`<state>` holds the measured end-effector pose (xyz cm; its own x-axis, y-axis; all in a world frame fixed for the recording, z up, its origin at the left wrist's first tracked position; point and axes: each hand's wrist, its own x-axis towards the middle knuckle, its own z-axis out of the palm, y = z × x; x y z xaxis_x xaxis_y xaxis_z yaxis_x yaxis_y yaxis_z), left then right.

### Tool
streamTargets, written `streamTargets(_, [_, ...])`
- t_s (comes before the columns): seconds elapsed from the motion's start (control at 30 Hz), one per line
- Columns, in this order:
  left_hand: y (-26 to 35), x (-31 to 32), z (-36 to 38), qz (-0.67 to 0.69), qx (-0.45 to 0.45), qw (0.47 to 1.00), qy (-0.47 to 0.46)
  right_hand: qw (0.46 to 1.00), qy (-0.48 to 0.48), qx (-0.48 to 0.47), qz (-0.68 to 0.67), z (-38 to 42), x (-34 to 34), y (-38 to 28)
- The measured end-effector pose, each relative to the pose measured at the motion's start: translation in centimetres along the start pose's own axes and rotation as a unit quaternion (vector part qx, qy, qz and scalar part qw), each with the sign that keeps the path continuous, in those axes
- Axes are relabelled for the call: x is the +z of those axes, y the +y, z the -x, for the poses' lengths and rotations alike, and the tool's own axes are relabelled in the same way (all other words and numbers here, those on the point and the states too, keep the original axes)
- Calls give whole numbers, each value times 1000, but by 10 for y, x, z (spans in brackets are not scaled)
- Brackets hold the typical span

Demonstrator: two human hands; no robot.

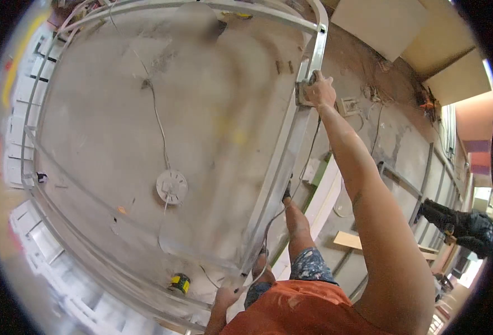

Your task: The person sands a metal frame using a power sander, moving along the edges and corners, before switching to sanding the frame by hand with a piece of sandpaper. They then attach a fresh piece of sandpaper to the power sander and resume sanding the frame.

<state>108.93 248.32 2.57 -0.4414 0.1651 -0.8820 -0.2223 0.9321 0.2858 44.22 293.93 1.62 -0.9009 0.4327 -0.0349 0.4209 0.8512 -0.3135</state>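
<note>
My right hand [320,91] is wrapped round a small power sander [302,94]. Its square pad rests on the upper part of a long metal frame bar [277,178]. A grey power cord [308,162] trails from the sander along the bar towards me. At the bar's near corner my left hand [228,296] is closed, and the cord appears to pass through its fingers. The palm side of that hand is hidden. The bar belongs to a large rounded metal frame with a dusty floor [106,128] visible through it.
A white round disc [171,187] with a cord lies inside the frame. A black and yellow can [180,283] stands near the frame's lower edge. To the right are a wooden strip [348,240], metal bars [405,181] and large boards [377,25]. White slatted pieces [28,106] line the left.
</note>
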Motion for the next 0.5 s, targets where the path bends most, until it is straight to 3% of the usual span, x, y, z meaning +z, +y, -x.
streamTargets(0.1, [40,-36,-31,84,3,996,-24,1000,-6,9,-22,-75,-4,5])
streamTargets(0.13, [58,-48,-45,102,-18,991,-88,1000,-11,12,-16,-102,-2,11])
streamTargets(0.27, [144,-100,-86,179,-52,971,-150,998,-7,-56,11,-212,8,39])
streamTargets(0.33, [184,-127,-109,199,-117,963,-136,1000,2,-12,18,-261,-1,26])
streamTargets(0.5, [221,-134,-148,224,-119,967,-25,998,43,-31,16,-333,5,40])
